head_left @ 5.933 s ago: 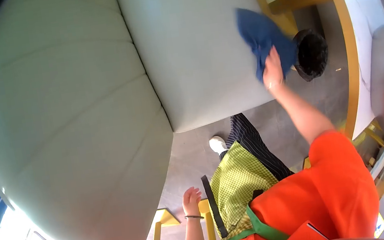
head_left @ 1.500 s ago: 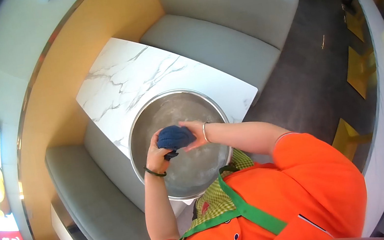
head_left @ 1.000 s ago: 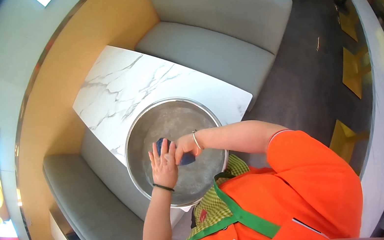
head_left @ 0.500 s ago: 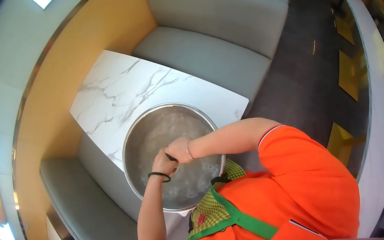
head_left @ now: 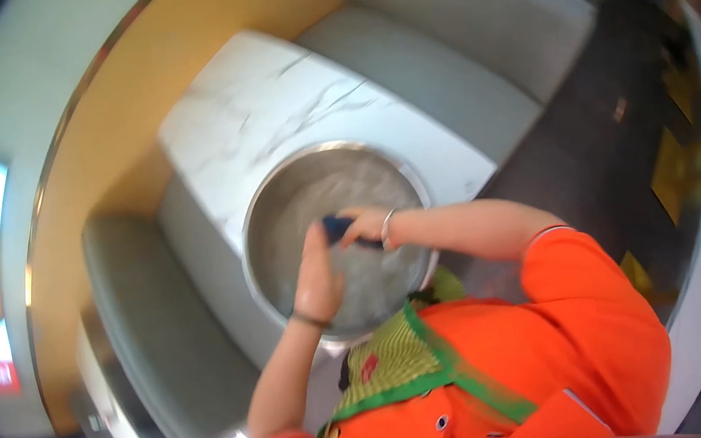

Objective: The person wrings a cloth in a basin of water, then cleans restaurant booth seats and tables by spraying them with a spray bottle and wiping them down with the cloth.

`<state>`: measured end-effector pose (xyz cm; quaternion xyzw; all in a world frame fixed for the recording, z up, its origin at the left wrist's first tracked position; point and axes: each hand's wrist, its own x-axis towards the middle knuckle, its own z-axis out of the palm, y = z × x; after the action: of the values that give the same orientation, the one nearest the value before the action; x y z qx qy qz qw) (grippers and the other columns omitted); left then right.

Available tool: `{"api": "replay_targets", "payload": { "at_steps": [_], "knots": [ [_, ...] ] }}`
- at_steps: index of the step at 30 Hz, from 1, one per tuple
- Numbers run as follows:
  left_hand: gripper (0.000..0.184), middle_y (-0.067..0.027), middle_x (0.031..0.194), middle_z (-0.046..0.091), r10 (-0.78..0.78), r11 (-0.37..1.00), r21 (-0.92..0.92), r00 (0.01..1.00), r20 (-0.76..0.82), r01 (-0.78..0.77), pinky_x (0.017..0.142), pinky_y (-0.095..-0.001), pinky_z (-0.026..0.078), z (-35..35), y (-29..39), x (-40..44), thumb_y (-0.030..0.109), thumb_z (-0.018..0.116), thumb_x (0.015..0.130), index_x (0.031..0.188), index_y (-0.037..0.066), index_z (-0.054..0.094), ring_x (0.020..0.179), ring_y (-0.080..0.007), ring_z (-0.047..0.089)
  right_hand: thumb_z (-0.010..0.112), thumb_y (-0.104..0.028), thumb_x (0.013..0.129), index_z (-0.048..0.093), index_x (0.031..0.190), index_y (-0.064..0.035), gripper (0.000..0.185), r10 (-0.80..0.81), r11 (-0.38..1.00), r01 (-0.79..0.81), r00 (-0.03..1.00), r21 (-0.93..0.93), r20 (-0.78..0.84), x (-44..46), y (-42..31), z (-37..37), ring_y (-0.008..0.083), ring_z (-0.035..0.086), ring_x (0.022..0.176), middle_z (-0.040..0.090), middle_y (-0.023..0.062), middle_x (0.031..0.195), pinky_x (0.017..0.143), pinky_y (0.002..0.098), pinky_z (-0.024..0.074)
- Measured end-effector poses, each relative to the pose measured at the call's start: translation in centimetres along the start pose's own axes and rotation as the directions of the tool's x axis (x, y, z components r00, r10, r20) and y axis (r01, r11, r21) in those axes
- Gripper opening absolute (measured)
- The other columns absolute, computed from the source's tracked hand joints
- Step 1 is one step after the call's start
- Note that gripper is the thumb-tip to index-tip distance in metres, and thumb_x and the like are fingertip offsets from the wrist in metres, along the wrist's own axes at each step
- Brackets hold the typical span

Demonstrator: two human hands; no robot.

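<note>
Cloth [head_left: 336, 227], blue and bunched, runs its long axis from ten to four o'clock over cloudy water [head_left: 378, 283] inside the round basin [head_left: 324, 148], at your desk's [head_left: 262, 114] six-o'clock side. Your right hand's [head_left: 365, 226] fingers curl around it; your left hand's [head_left: 317, 276] stretch straight toward twelve, contact too blurred to tell.

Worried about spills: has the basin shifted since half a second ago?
No. Judged against the table, the basin covers the same near part; only the view has shifted.
</note>
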<state>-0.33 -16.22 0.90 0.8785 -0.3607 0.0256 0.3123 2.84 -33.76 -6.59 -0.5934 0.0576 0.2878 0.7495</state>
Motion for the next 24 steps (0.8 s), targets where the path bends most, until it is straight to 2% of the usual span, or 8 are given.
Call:
{"api": "replay_targets", "payload": {
  "at_steps": [2,4,7,13,16,18,19,24],
  "knots": [
    [0.064,-0.0199,0.127,0.039,0.128,0.852,0.484,0.976,0.178,-0.201,0.102,-0.0442,0.028,-0.6,1.2,0.3,0.004,0.057,0.069,0.130,0.005,0.036,0.120,-0.0346,0.035,0.061,-0.018,0.073,0.054,0.093,-0.0152,0.021,0.192,0.945,-0.236,0.961,0.225,0.199,-2.4,-2.8,0.7,0.0128,0.051,0.051,0.054,0.0047,0.070,0.040,0.0257,0.0412],
    [0.054,-0.0152,0.121,0.046,0.390,0.762,0.510,0.912,0.129,-0.399,0.093,-0.0402,0.039,-2.2,0.8,1.4,0.011,0.055,0.071,0.123,0.006,0.044,0.111,-0.0334,0.045,0.058,-0.016,0.075,0.054,0.084,-0.0077,0.012,0.297,0.861,-0.454,0.816,0.230,0.496,-2.0,-3.5,0.6,0.0123,0.050,0.050,0.054,0.0049,0.068,0.037,0.0226,0.0385],
    [0.044,-0.0095,0.101,0.054,0.466,0.764,0.461,0.880,0.088,-0.451,0.075,-0.0350,0.048,-3.0,-0.9,3.2,0.017,0.057,0.068,0.110,0.009,0.053,0.094,-0.0278,0.054,0.061,-0.010,0.071,0.054,0.077,-0.0042,0.010,0.364,0.914,-0.403,0.777,-0.038,0.514,-2.8,-6.8,1.8,0.0108,0.047,0.047,0.052,0.0050,0.064,0.036,0.0215,0.0329],
    [0.018,-0.0061,0.077,0.051,0.224,0.798,0.547,0.967,0.119,-0.252,0.056,-0.0323,0.049,-2.1,-2.2,5.0,0.016,0.057,0.070,0.085,0.009,0.050,0.067,-0.0230,0.059,0.065,-0.012,0.066,0.057,0.075,-0.0050,0.014,0.169,0.963,-0.113,0.960,-0.246,0.224,-2.6,-8.3,3.0,0.0136,0.050,0.051,0.054,0.0044,0.063,0.041,0.0271,0.0362],
    [0.017,-0.0091,0.076,0.052,0.038,0.820,0.564,0.991,0.127,-0.104,0.055,-0.0334,0.049,-1.7,-2.3,5.5,0.012,0.056,0.071,0.085,0.008,0.048,0.064,-0.0254,0.060,0.062,-0.012,0.066,0.056,0.078,-0.0041,0.015,-0.042,0.828,0.139,0.982,-0.543,0.186,-1.1,-7.9,3.0,0.0160,0.053,0.055,0.058,0.0084,0.069,0.046,0.0294,0.0397],
    [0.018,-0.0123,0.080,0.055,-0.042,0.832,0.552,0.983,0.177,-0.064,0.057,-0.0359,0.049,-1.1,-2.8,5.6,0.008,0.054,0.073,0.090,0.006,0.048,0.065,-0.0290,0.060,0.059,-0.013,0.067,0.055,0.083,-0.0005,0.020,-0.332,0.530,0.392,0.912,-0.752,0.241,-0.5,-7.3,3.1,0.0271,0.058,0.069,0.061,0.0154,0.077,0.060,0.0349,0.0440],
    [0.018,-0.0131,0.082,0.057,-0.127,0.856,0.516,0.980,0.152,0.031,0.059,-0.0372,0.049,-1.0,-2.9,5.8,0.009,0.054,0.073,0.090,0.005,0.048,0.068,-0.0301,0.060,0.057,-0.014,0.069,0.052,0.093,0.0003,0.029,-0.318,0.512,0.308,0.935,-0.802,0.157,-0.5,-7.4,3.5,0.0347,0.057,0.085,0.060,0.0212,0.083,0.071,0.0388,0.0439],
    [0.019,-0.0150,0.088,0.061,-0.273,0.911,0.335,0.960,0.056,0.240,0.068,-0.0406,0.048,-0.6,-3.2,6.6,0.013,0.059,0.073,0.088,0.003,0.052,0.077,-0.0328,0.059,0.057,-0.015,0.071,0.045,0.104,-0.0025,0.037,-0.356,0.238,0.194,0.929,-0.952,0.100,-0.8,-9.1,3.3,0.0334,0.060,0.080,0.062,0.0185,0.082,0.067,0.0403,0.0468]
  ]
}}
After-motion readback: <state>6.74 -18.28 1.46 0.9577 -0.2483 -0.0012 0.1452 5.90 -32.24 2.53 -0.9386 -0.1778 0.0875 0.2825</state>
